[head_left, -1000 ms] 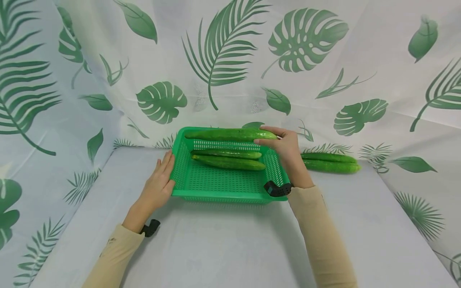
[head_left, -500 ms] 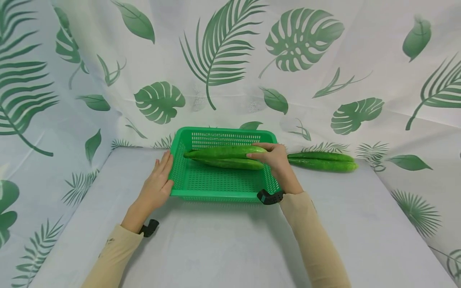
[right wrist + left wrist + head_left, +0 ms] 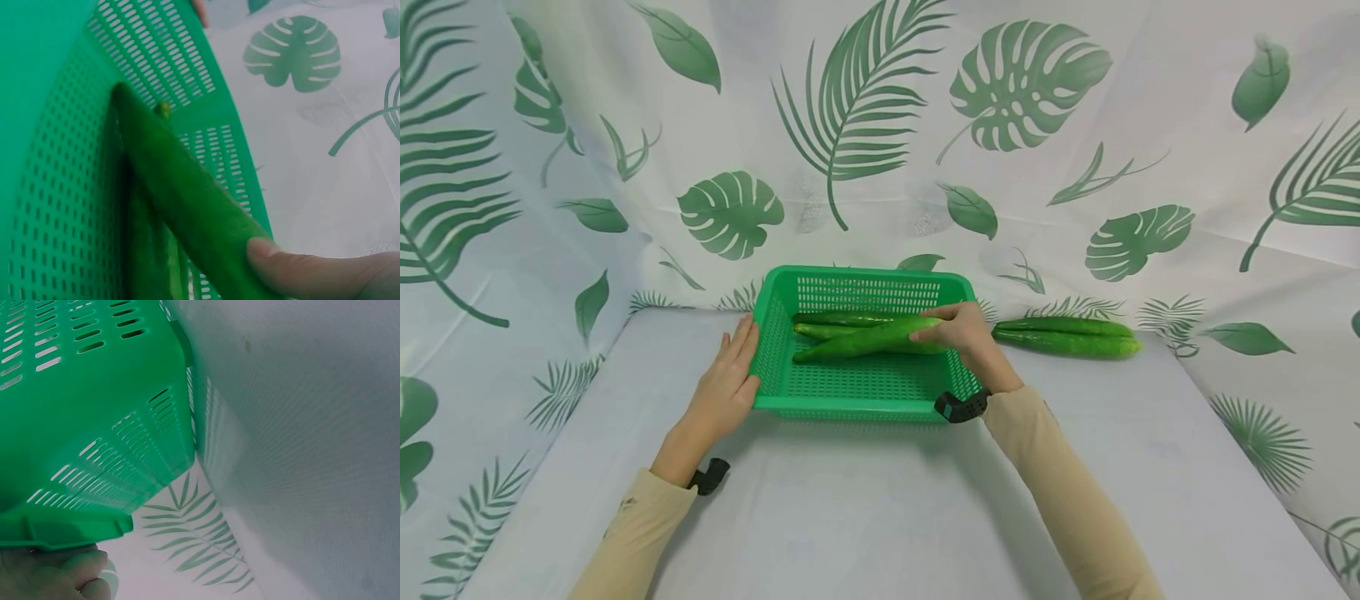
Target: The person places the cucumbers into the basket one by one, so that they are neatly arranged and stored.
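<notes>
My right hand (image 3: 961,334) pinches the long, firm, waxy green cucumber (image 3: 865,338) by its end inside the green perforated plastic basket (image 3: 850,392); I judge mid-length steadier.

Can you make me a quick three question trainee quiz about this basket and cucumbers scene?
1. True or false: the right hand grips a cucumber inside the green basket.
2. Where do two more cucumbers lie? A) on the table right of the basket B) left of the basket C) on the person's sleeve
3. Fill in: the left hand rests against the basket's ____ side.

Key: 1 true; 2 A; 3 left.
</notes>
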Demonstrator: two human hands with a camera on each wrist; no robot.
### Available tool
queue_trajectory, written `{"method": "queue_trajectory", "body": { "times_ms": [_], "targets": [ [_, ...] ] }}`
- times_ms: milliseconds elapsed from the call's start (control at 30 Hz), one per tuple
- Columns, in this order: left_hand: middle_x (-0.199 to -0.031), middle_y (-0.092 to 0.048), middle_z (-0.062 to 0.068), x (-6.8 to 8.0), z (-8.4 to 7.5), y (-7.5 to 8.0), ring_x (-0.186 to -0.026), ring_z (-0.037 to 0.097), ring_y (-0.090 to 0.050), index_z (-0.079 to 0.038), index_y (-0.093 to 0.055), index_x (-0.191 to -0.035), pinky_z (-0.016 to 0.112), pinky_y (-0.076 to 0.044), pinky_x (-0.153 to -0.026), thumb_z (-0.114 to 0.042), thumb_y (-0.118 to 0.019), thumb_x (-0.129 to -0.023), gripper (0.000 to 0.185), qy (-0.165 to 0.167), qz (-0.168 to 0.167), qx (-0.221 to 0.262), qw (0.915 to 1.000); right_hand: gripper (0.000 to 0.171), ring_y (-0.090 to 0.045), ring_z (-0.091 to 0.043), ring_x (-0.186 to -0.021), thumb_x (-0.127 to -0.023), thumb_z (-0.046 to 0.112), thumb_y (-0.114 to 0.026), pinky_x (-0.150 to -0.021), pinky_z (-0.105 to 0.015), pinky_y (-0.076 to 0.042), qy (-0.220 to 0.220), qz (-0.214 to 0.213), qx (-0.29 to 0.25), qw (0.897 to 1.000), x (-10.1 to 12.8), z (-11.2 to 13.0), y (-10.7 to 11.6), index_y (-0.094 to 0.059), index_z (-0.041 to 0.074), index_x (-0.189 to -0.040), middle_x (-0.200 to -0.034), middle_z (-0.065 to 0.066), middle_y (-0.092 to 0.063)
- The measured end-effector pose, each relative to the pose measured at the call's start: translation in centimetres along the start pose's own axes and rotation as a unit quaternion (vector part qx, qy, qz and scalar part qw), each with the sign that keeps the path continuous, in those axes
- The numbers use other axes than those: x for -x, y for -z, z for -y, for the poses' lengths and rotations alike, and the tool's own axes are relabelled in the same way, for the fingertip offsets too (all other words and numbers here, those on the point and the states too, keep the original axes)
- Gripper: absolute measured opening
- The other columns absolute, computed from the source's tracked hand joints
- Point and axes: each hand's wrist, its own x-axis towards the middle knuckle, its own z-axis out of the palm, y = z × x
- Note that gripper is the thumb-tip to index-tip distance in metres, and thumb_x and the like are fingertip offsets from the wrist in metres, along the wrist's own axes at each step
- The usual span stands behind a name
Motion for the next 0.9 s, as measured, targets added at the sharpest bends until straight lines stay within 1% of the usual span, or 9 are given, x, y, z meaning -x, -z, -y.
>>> {"method": "queue_trajectory", "body": {
  "times_ms": [67, 167, 300, 400, 467, 667, 767, 900],
  "targets": [
    [-0.162, -0.011, 0.025, 0.0, 0.0, 0.0, -0.149, 0.039, -0.013, 0.014, -0.020, -0.151, 0.051, -0.007, -0.121, -0.001, -0.039, -0.087, 0.069, -0.001, 0.000, -0.001, 1.0000, 0.051, -0.043, -0.039, -0.135, -0.085, 0.007, -0.076, -0.106, -0.050, -0.043, -0.005, 0.012, 0.001, 1.000, 0.0, 0.0, 0.0, -0.062, 0.000, -0.133, -0.152, -0.022, -0.039],
    [-0.162, -0.011, 0.025, -0.1, 0.0, 0.0, -0.149, 0.040, -0.014, 0.015, -0.020, -0.151, 0.052, -0.008, -0.121, -0.001, -0.039, -0.087, 0.069, -0.002, 0.001, -0.002, 1.0000, 0.050, -0.046, -0.041, -0.131, -0.090, 0.005, -0.070, -0.106, -0.050, -0.043, -0.024, 0.042, 0.000, 0.999, -0.1, -0.1, 0.2, -0.056, -0.002, -0.138, -0.152, -0.024, -0.036],
    [-0.162, -0.010, 0.025, 0.0, 0.0, 0.0, -0.149, 0.040, -0.013, 0.014, -0.019, -0.151, 0.052, -0.007, -0.121, 0.000, -0.039, -0.087, 0.069, -0.002, 0.002, 0.000, 1.0000, 0.052, -0.035, -0.043, -0.139, -0.095, 0.009, -0.063, -0.111, -0.049, -0.038, -0.050, 0.087, 0.009, 0.995, -0.2, -0.2, 0.3, -0.048, -0.005, -0.143, -0.155, -0.023, -0.032],
    [-0.162, -0.009, 0.024, 0.0, 0.0, 0.0, -0.149, 0.040, -0.013, 0.014, -0.018, -0.151, 0.052, -0.007, -0.121, 0.000, -0.039, -0.087, 0.069, -0.002, 0.003, 0.003, 1.0000, 0.054, -0.029, -0.043, -0.142, -0.098, 0.014, -0.060, -0.112, -0.050, -0.035, -0.058, 0.107, 0.012, 0.992, -0.2, -0.3, 0.4, -0.043, -0.006, -0.146, -0.156, -0.022, -0.030],
    [-0.162, -0.009, 0.024, 0.0, 0.0, 0.1, -0.149, 0.040, -0.013, 0.014, -0.018, -0.152, 0.052, -0.007, -0.121, 0.000, -0.038, -0.087, 0.069, -0.001, 0.002, 0.003, 1.0000, 0.055, -0.028, -0.043, -0.143, -0.099, 0.015, -0.058, -0.113, -0.051, -0.034, -0.061, 0.113, 0.011, 0.992, -0.2, -0.3, 0.4, -0.041, -0.007, -0.146, -0.157, -0.022, -0.029],
    [-0.162, -0.010, 0.024, 0.0, 0.0, 0.1, -0.149, 0.039, -0.013, 0.014, -0.019, -0.151, 0.052, -0.007, -0.121, 0.000, -0.039, -0.087, 0.069, -0.002, -0.001, 0.002, 1.0000, 0.056, -0.030, -0.042, -0.143, -0.101, 0.019, -0.055, -0.113, -0.052, -0.034, -0.060, 0.119, 0.013, 0.991, -0.1, -0.3, 0.4, -0.039, -0.008, -0.147, -0.155, -0.024, -0.030],
    [-0.162, -0.010, 0.025, 0.0, -0.1, 0.1, -0.149, 0.039, -0.013, 0.014, -0.019, -0.151, 0.051, -0.007, -0.121, 0.000, -0.039, -0.087, 0.069, -0.002, 0.002, 0.002, 1.0000, 0.056, -0.031, -0.043, -0.141, -0.101, 0.019, -0.055, -0.113, -0.052, -0.034, -0.054, 0.120, 0.013, 0.991, 0.1, 0.0, 0.6, -0.038, -0.008, -0.148, -0.154, -0.024, -0.031],
    [-0.162, -0.010, 0.025, 0.0, -0.1, 0.2, -0.149, 0.039, -0.012, 0.015, -0.019, -0.151, 0.052, -0.007, -0.121, -0.001, -0.039, -0.087, 0.068, -0.002, 0.006, 0.003, 1.0000, 0.059, -0.030, -0.044, -0.141, -0.101, 0.024, -0.054, -0.113, -0.053, -0.032, -0.035, 0.116, 0.041, 0.992, 1.0, 0.7, 1.2, -0.036, -0.004, -0.150, -0.156, -0.024, -0.029]
  ]
}}
